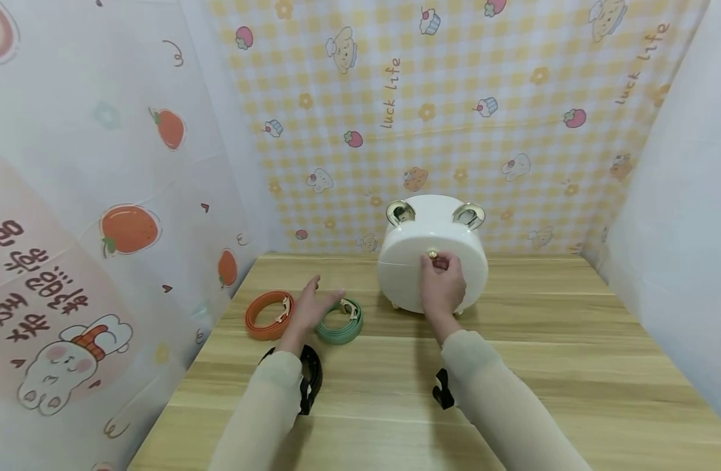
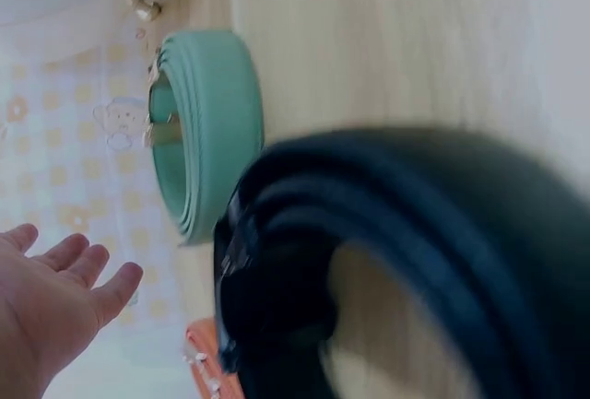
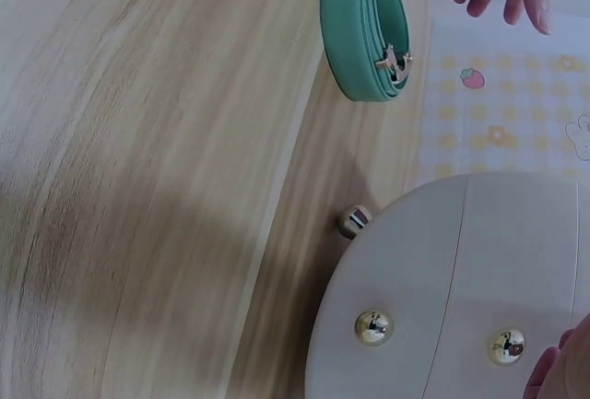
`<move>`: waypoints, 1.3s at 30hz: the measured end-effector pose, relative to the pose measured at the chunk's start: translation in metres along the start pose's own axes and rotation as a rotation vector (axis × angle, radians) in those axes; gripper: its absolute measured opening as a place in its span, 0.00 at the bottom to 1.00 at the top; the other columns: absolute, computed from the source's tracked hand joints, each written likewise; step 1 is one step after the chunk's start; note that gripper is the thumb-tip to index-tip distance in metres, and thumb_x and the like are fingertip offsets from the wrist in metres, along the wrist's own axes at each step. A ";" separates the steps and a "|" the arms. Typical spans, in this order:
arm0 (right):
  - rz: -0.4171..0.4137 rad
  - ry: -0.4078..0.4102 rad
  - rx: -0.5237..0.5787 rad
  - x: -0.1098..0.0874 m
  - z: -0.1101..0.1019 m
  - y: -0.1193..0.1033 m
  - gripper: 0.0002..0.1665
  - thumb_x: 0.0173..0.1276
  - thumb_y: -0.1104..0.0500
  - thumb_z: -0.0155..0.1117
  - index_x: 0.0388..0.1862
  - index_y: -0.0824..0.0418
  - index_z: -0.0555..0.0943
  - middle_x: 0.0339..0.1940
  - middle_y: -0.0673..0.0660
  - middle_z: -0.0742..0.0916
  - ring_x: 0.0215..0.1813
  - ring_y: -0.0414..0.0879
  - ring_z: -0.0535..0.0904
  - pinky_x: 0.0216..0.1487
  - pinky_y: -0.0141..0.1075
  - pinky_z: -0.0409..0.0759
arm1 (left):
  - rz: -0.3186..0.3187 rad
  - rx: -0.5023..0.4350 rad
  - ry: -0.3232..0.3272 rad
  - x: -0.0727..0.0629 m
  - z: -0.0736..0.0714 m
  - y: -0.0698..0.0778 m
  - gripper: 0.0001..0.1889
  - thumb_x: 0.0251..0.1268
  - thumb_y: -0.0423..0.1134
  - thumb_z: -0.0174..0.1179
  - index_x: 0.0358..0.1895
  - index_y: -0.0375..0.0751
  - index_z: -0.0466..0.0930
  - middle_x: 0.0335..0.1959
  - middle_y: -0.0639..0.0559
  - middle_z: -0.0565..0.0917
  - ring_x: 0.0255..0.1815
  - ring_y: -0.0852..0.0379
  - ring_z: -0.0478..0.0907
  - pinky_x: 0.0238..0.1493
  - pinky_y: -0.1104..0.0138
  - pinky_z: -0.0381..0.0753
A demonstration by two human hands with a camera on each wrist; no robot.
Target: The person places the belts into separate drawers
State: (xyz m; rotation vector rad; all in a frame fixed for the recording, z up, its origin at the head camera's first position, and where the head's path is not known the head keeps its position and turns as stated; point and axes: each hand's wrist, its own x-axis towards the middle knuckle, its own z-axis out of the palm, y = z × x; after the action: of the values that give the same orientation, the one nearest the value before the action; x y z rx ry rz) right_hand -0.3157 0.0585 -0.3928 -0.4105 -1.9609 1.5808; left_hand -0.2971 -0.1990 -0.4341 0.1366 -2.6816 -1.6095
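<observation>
A white round-fronted box (image 1: 396, 278) with gold trim stands upright on the table. My right hand (image 1: 443, 288) is at its front, thumb and fingers pinching the upper gold knob (image 1: 433, 254). Two lower gold knobs, one on the middle panel (image 3: 506, 346) and one on the bottom panel (image 3: 373, 327), show in the right wrist view. My left hand (image 1: 315, 309) hovers with fingers spread, holding nothing, between a coiled orange belt (image 1: 256, 327) and a coiled green belt (image 1: 341, 337). Below the left wrist lies a coiled black belt (image 2: 433, 224), partly hidden by the forearm in the head view.
Two gold rings (image 1: 400, 212) are fixed on top of the box, and small gold feet (image 3: 354, 221) hold it off the wooden table (image 1: 384, 405). A checked cloth (image 1: 360, 85) hangs behind, with a printed cloth (image 1: 72, 196) along the left side.
</observation>
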 end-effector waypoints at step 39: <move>0.005 0.002 0.021 -0.003 0.000 -0.004 0.14 0.64 0.52 0.70 0.41 0.59 0.80 0.36 0.54 0.85 0.38 0.47 0.81 0.42 0.39 0.76 | 0.161 0.141 -0.035 -0.065 -0.065 -0.044 0.49 0.64 0.61 0.63 0.80 0.45 0.47 0.78 0.37 0.55 0.77 0.38 0.51 0.71 0.40 0.53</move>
State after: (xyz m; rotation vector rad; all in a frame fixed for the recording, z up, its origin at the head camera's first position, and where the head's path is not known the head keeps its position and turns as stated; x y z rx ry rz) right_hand -0.3130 0.0556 -0.3902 -0.4084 -1.9411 1.6021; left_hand -0.2253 -0.2719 -0.4401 -0.1046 -2.7507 -1.3919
